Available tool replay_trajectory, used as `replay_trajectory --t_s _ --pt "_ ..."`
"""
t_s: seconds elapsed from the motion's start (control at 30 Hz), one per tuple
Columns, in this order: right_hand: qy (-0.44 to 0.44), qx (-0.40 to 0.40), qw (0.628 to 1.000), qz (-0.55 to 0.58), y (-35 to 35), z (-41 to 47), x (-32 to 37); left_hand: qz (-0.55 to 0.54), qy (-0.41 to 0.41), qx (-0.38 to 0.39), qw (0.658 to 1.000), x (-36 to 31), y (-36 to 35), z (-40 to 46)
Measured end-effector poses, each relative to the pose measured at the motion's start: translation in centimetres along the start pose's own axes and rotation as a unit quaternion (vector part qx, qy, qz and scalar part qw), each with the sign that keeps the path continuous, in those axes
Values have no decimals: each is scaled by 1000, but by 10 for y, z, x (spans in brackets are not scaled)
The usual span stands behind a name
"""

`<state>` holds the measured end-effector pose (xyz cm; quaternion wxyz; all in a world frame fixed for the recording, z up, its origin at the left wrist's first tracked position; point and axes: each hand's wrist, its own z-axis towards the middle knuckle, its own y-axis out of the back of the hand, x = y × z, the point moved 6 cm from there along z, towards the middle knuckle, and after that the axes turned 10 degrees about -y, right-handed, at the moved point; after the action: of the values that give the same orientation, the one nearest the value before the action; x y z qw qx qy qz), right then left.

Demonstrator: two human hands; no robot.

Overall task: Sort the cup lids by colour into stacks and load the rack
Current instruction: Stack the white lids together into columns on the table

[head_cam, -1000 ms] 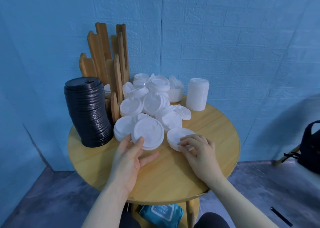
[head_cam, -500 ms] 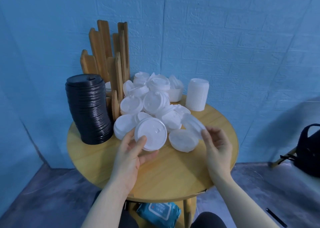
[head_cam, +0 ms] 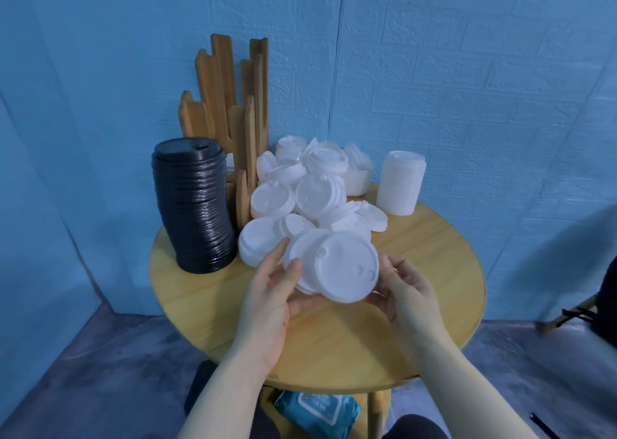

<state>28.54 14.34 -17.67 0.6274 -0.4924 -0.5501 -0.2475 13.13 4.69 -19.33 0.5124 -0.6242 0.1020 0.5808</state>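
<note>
Above the round wooden table (head_cam: 434, 281) I hold a small stack of white lids (head_cam: 337, 266), tilted toward me. My left hand (head_cam: 272, 291) grips its left rim with thumb and fingers. My right hand (head_cam: 404, 288) pinches the right rim of the front lid. Behind them lies a loose pile of white lids (head_cam: 300, 195). A tall stack of black lids (head_cam: 195, 205) stands at the left. A neat stack of white lids (head_cam: 402, 181) stands at the back right. The wooden rack (head_cam: 233, 105) rises at the back against the wall.
Blue walls close in behind and to the left of the table. A blue wipes packet (head_cam: 317, 412) lies under the table's front edge. A dark bag (head_cam: 606, 301) sits at the right on the floor.
My right hand picked a white lid off the table and brought it left onto the lids in my left hand. Both hands lifted the stack slightly toward me.
</note>
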Motion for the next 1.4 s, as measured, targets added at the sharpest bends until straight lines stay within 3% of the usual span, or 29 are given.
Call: replay_trajectory --t_s 0.2,0.53,0.87,1.23,1.3,1.4 --pt "36 -18 994 -107 1 1 -5 26 -1 17 1000 2 -3 0" --pt "95 -36 989 -106 2 -6 -1 102 2 84 991 0 -13 -7" --pt "203 -18 946 -251 -11 -20 6 66 6 32 997 -2 -7 -4" --pt "257 -35 932 -253 -7 -19 11 56 19 35 998 -2 -7 -6" --pt "285 -49 915 -282 -3 -18 17 41 16 24 999 -2 -6 -5" --pt "344 -64 822 -450 6 -10 25 18 7 5 1000 -1 -2 -3"
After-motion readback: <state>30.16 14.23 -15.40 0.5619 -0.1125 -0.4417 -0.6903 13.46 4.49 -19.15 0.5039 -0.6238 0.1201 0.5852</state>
